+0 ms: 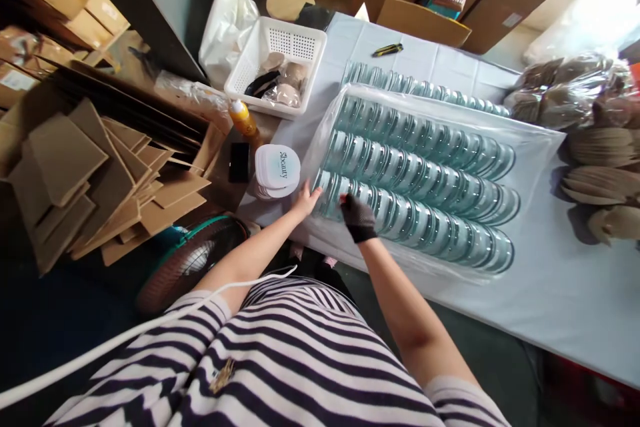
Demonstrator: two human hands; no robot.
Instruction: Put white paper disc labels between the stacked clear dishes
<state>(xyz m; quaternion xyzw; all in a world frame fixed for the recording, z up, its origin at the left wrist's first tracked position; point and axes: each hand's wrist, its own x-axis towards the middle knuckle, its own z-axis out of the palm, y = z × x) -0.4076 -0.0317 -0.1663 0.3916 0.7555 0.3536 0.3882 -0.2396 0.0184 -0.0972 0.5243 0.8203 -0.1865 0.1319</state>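
Three rows of clear round glass-like pieces [415, 173], standing on edge and packed face to face, lie on a sheet of clear plastic film [537, 140]. At the left end of the front row, my bare left hand [307, 201] rests with its fingers stretched toward the first piece. My right hand [358, 215], in a dark glove, hovers over or touches the same row a little farther right. Its fingers are curled, and whatever may be in them is hidden. Beside my left hand stands a stack of white round-cornered labels or cards [277, 170] with "beauty" printed on top.
Another glass row [425, 88] lies behind the film. A yellow-black cutter [387, 50], a white basket [315, 47] and a yellow spray bottle [243, 118] are around. Brown bundled pieces [600, 147] stand right; cardboard [70, 153] and a fan [193, 260] are left.
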